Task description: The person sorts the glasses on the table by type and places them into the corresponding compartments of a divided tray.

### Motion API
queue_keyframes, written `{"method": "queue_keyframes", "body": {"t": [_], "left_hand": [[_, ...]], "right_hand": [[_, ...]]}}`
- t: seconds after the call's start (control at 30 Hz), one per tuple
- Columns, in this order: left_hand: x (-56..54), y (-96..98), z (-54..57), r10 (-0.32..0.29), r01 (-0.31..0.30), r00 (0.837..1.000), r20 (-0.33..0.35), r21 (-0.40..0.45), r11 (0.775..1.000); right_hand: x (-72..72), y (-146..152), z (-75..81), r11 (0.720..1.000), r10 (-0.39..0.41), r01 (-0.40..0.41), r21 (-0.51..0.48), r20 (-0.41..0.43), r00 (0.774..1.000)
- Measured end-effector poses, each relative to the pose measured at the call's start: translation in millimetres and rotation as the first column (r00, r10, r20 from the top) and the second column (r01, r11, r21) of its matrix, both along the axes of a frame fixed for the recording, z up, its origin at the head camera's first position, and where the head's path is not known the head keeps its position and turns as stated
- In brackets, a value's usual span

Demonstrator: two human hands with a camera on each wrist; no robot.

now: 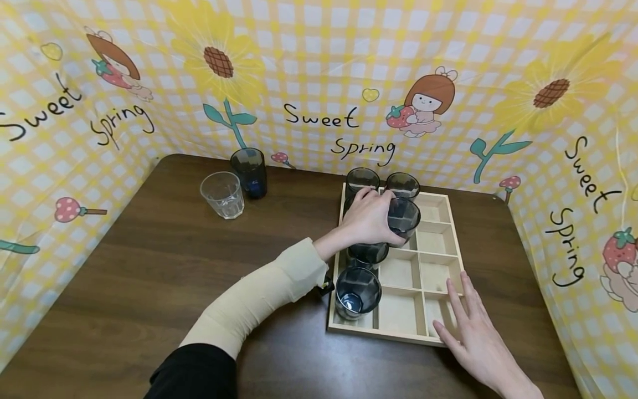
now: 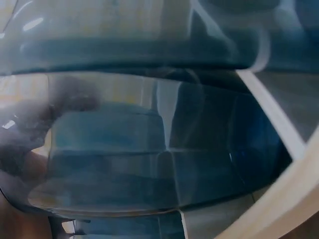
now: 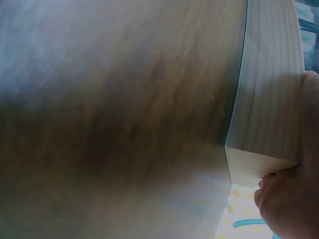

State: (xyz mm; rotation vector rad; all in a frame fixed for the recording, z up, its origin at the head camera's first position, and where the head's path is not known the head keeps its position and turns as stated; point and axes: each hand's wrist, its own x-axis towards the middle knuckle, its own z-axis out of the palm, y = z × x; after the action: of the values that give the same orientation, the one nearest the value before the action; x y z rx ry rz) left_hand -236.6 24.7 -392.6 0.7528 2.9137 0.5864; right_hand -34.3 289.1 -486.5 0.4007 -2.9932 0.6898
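My left hand (image 1: 371, 216) reaches over a wooden compartment tray (image 1: 389, 336) and grips a dark tinted glass (image 1: 405, 217), thumb on its near side. The glass is tilted above the second column. Another dark glass (image 1: 402, 185) stands just behind it. Along the tray's left column are several more dark glasses, including a front one (image 1: 358, 293) and one (image 1: 369, 254) partly under my wrist. Tinted glass (image 2: 114, 144) fills the left wrist view. My right hand (image 1: 473, 338), fingers extended, rests at the tray's right front corner; the right wrist view shows it against the wooden side (image 3: 269, 84).
On the brown table (image 1: 149, 277), at the back left, a clear glass (image 1: 222, 195) stands beside a dark blue glass (image 1: 250, 173). A yellow checked cloth (image 1: 309, 66) with printed flowers walls off the back and sides.
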Motion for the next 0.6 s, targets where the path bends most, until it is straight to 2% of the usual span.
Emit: {"method": "queue_keyframes", "body": {"t": [0.13, 0.27, 0.6], "left_hand": [[0.5, 2.5, 1.8, 0.022, -0.022, 1.0, 0.011, -0.052, 0.998], [0.8, 4.4, 1.4, 0.04, -0.039, 0.999, 0.008, -0.067, 0.997], [1.1, 7.5, -2.7, 0.024, -0.034, 0.998, -0.059, -0.17, 0.985]], "right_hand": [[-0.7, -0.3, 0.1, 1.0, -0.002, 0.002, -0.003, -0.004, 1.0], [-0.4, -0.3, -0.1, 1.0, -0.003, 0.003, -0.006, 0.003, 1.0], [0.2, -0.9, -1.0, 1.0, -0.001, 0.001, -0.008, 0.003, 1.0]]}}
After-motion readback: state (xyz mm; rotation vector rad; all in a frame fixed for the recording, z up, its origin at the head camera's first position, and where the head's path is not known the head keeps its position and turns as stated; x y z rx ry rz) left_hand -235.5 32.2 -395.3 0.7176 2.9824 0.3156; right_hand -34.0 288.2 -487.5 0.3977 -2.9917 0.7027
